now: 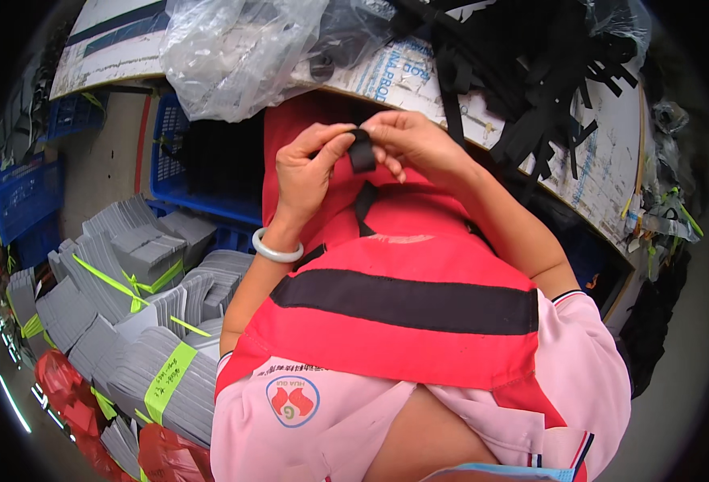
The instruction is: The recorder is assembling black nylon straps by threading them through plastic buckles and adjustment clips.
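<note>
Above my red apron (403,321), both hands meet on a short black strap (362,153), which looks like webbing folded into a loop. My left hand (310,161), with a pale bangle at its wrist, pinches one side between thumb and fingers. On the other side my right hand (415,143) grips the upper edge with thumb and forefinger, its other fingers curled below. The strap's lower part hangs between the hands. A pile of black straps (523,88) lies on the worktable at the far right.
Clear plastic bags (242,56) lie on the worktable (475,112) beyond my hands. A blue crate (202,197) sits below its edge. Stacks of grey sheets (129,249) tied with yellow-green bands fill the left, with red bags (69,386) beside them.
</note>
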Tool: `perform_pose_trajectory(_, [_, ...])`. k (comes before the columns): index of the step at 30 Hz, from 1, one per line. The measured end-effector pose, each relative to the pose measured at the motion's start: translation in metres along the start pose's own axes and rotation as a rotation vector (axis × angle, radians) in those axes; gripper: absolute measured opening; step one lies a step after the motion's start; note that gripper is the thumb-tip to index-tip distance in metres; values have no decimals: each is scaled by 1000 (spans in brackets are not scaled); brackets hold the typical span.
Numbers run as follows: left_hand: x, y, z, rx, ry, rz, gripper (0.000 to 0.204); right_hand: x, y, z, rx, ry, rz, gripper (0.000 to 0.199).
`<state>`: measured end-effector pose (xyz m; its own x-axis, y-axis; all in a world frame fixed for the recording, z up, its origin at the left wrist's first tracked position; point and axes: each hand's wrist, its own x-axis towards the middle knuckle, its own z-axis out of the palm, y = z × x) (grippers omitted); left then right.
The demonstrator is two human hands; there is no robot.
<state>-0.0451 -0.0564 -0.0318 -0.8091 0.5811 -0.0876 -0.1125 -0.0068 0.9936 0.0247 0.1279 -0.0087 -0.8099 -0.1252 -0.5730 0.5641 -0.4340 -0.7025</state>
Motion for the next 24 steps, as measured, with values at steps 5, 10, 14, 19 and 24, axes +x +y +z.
perform_pose_trajectory(5, [-20, 22, -34, -139, -200, -177, 11, 5, -3, 9, -184, 117, -154, 17])
perform_pose_trajectory(10, [-54, 45, -131, -187, 263, -126, 23, 23, -55, -35, -794, 463, -773, 22])
perform_pose_trajectory(14, [-81, -12, -243, -765, 665, -82, 16, 18, -101, -61, -1567, 924, -787, 30])
perform_pose_trajectory(19, [-70, -55, -185, -884, 466, -241, 23, 8, -101, -96, -1608, 949, -455, 25])
perform_pose_trajectory(24, [-26, -25, -83, -761, 172, -328, 34, 6, -93, -115, -1488, 992, -846, 18])
